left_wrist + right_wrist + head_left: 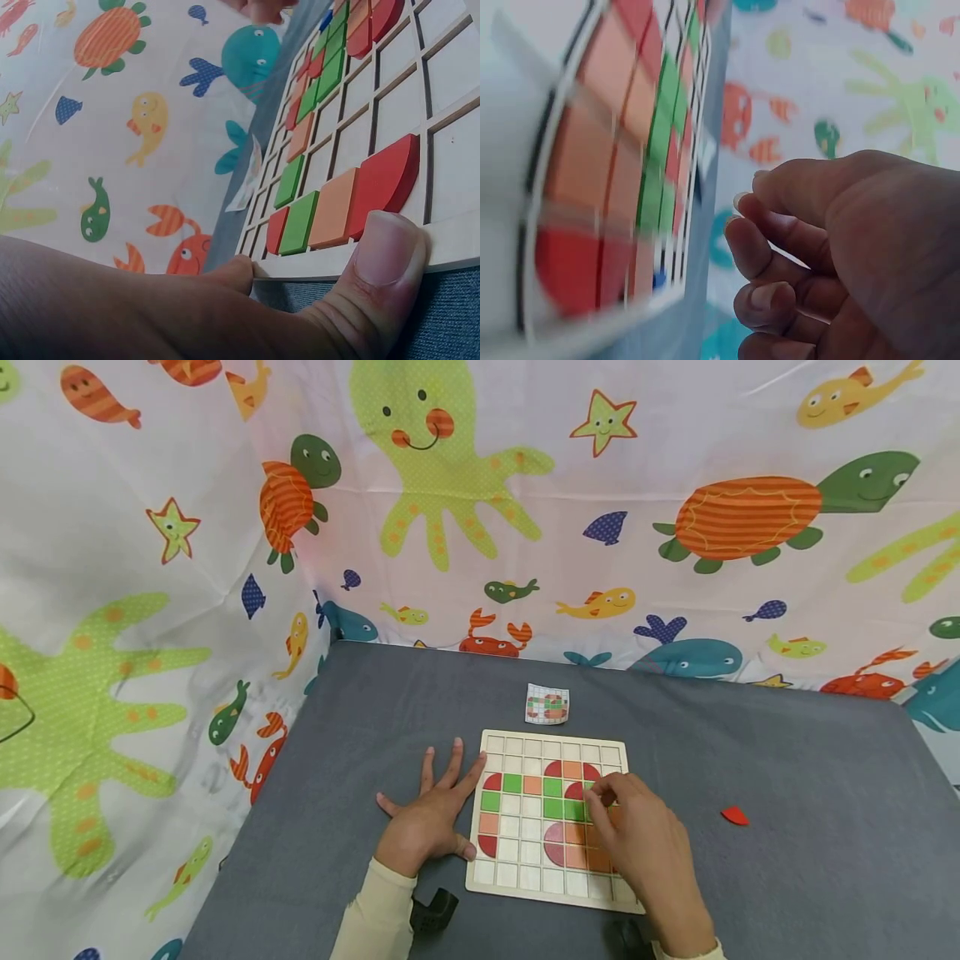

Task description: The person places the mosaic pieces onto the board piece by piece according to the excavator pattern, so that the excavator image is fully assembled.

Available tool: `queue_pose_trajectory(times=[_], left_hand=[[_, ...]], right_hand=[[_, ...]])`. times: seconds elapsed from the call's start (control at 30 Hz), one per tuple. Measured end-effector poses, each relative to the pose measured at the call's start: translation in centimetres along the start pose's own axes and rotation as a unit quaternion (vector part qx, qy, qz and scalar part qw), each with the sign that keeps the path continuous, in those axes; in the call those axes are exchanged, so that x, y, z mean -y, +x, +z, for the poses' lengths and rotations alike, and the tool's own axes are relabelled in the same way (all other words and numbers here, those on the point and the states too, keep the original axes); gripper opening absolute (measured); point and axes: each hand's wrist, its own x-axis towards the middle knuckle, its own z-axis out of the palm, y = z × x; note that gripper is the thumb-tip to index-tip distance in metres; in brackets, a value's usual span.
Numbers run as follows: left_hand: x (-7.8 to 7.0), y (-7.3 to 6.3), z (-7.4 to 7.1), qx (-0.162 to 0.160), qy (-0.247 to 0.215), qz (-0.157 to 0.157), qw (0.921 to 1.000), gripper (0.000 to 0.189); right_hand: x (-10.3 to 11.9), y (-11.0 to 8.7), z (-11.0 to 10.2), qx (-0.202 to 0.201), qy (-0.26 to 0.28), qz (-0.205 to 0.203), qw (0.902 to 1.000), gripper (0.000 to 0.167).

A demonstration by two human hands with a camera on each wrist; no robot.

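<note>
A wooden grid board (525,896) lies on the grey cloth with flat red, pink, orange and green pieces in some of its cells. Along its left edge rests my left hand (423,831), fingers spread; in the left wrist view its thumb (386,251) presses the rim beside a red rounded piece (386,180). My right hand (648,835) is over the board's right side, fingers loosely bent and thumb near the index fingertip. The right wrist view shows nothing between those fingertips (761,184). A small blue piece (659,279) sits near the board's far right.
Behind the board lies a small card (547,704) printed with a coloured grid pattern. A loose red piece (735,816) is on the cloth to the right. A curtain (450,468) with printed sea animals closes off the back and left side.
</note>
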Motion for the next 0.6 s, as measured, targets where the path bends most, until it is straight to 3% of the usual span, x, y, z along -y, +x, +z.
queue_pose_trajectory(times=[0.3,0.47,0.6], left_hand=[[0.1,0.1,0.0,0.005,0.006,-0.001,1.0,0.135],[0.0,0.1,-0.2,0.009,0.008,-0.002,0.9999,0.134],[-0.1,0.0,-0.2,0.011,0.005,-0.005,0.9999,0.134]], right_hand=[[-5.1,0.1,-2.7,-0.042,-0.03,0.084,0.9951,0.022],[-7.9,-0.3,-4.0,-0.037,-0.044,0.139,0.9886,0.027],[-10.0,-0.8,-5.1,-0.032,-0.046,0.154,0.9865,0.03]])
